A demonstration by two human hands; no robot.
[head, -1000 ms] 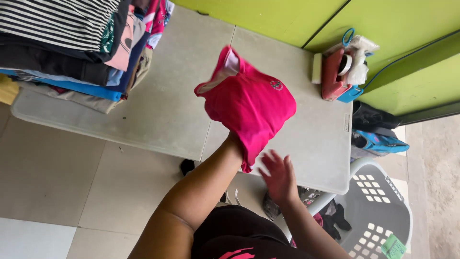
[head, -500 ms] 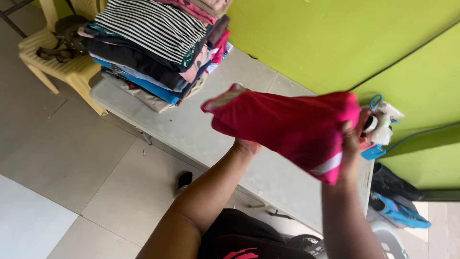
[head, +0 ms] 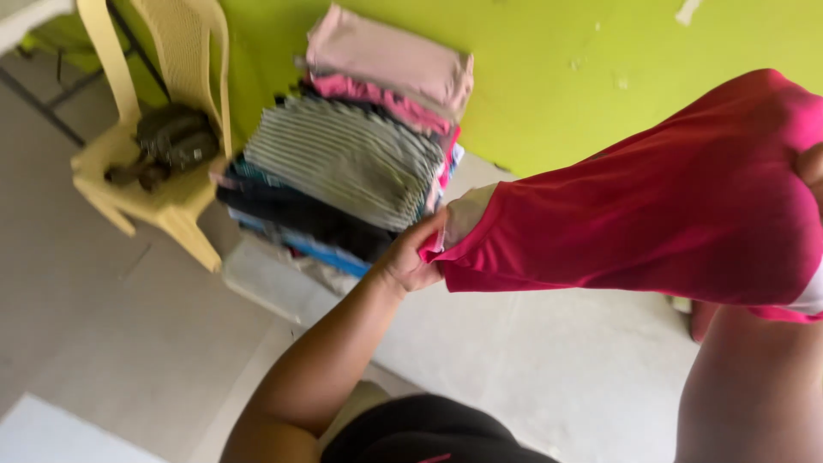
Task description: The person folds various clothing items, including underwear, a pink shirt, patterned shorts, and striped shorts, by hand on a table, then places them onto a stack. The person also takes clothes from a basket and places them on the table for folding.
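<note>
Since half a second ago the pink garment (head: 634, 223) has been drawn out longer between the two hands, and the view has swung left, so that the pile of folded clothes (head: 351, 163) now sits in the middle and the yellow plastic chair (head: 163, 129) shows in full at far left.

The garment is held in the air above the grey table (head: 531, 360), near the camera. Its long axis runs left to right, climbing slightly toward the right; the narrow end with a pale lining points left and a little down, the broad end fills the right edge of the view.

The left hand (head: 411, 257) has its fingers closed tight on the narrow left end, thumb on top. The right hand (head: 810, 171) is almost wholly hidden behind the cloth at the right edge; only a sliver shows against the broad end, and I cannot tell how its fingers stand.

The pile of folded clothes, striped piece uppermost on its near side, lies on the table just beyond the left hand, close to the garment's left tip. A dark bag (head: 171, 141) rests on the chair's seat. A green wall (head: 549, 77) stands behind.
</note>
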